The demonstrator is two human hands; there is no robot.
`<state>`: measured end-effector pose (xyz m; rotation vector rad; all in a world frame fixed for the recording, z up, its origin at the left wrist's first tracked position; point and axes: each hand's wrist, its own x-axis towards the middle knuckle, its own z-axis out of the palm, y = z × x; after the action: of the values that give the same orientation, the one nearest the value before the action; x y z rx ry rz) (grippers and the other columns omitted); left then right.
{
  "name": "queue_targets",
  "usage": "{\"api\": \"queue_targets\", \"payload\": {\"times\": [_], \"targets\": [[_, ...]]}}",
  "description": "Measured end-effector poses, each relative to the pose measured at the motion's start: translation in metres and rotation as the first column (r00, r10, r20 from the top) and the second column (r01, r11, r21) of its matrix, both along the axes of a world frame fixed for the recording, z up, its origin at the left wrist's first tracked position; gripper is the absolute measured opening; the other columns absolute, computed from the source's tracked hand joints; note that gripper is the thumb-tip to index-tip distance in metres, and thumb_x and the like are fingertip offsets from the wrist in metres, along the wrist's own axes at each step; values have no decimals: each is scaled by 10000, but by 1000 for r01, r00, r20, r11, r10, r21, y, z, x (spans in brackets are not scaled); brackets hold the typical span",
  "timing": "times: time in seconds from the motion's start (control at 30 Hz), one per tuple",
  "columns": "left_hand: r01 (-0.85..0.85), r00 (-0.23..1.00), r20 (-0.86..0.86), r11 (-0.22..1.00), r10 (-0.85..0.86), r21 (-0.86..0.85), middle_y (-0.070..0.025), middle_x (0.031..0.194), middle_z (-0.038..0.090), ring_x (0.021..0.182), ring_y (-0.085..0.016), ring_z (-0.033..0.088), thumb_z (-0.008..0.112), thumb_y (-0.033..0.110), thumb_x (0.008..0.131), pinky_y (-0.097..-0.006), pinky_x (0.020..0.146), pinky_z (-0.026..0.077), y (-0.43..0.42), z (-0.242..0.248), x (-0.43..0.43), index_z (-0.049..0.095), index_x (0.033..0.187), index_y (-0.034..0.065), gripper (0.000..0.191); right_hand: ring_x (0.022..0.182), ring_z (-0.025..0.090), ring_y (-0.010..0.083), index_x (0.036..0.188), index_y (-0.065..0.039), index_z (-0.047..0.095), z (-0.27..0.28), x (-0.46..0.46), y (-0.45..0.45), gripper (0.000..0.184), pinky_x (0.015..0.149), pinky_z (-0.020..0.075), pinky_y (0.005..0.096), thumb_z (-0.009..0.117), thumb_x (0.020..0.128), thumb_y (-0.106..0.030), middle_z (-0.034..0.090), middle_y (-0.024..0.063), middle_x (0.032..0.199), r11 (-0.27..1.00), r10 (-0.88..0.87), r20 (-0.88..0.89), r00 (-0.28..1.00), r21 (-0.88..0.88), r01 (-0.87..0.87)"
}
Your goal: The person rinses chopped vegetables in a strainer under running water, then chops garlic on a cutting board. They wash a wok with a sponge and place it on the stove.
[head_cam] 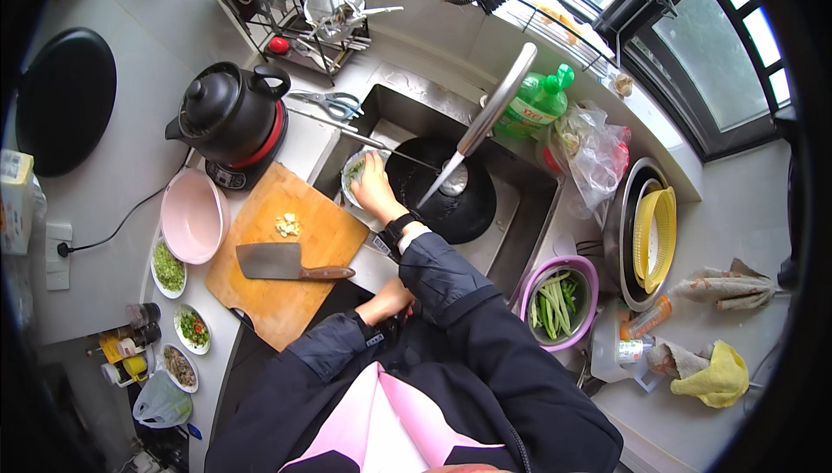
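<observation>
My right hand point(375, 188) reaches over the left side of the steel sink point(520, 213), its fingers over a small pale bowl point(348, 181) with bits of green in it. Whether they grip the rim or reach inside cannot be told. Beside the bowl in the sink lies a black wok point(416, 213), with a metal ladle point(453, 180) resting in it. A chrome faucet point(497, 99) points down over the wok. Low in front of my body is my left hand point(388, 302), near the counter edge; its fingers are partly hidden by my right sleeve.
Left of the sink, a cleaver point(270, 261) and chopped garlic point(286, 225) lie on a wooden cutting board point(260, 304). Behind it stand a pink bowl point(194, 216) and a black electric pot point(218, 109). Green beans point(554, 304) fill a basin point(525, 307) at the right.
</observation>
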<state>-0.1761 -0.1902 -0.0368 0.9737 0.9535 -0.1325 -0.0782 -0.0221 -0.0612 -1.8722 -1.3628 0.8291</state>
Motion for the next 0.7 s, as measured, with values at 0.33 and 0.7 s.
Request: {"api": "queue_targets", "payload": {"times": [0.33, 0.7], "targets": [[-91, 981, 193, 897, 6, 432, -71, 575, 586, 428, -157, 561, 471, 166, 949, -283, 386, 441, -13, -11, -8, 585, 936, -17, 216, 875, 639, 394, 1225, 18, 459, -51, -4, 69, 484, 756, 537, 455, 616, 785, -108, 510, 231, 1171, 988, -150, 265, 953, 77, 134], [-15, 997, 72, 997, 20, -78, -76, 600, 540, 445, -170, 566, 565, 38, 786, -305, 395, 464, 13, 13, -17, 500, 832, -58, 124, 825, 600, 303, 894, -36, 603, 100, 74, -81, 160, 737, 486, 373, 629, 737, -44, 616, 124, 834, 900, -97, 248, 964, 434, -22]]}}
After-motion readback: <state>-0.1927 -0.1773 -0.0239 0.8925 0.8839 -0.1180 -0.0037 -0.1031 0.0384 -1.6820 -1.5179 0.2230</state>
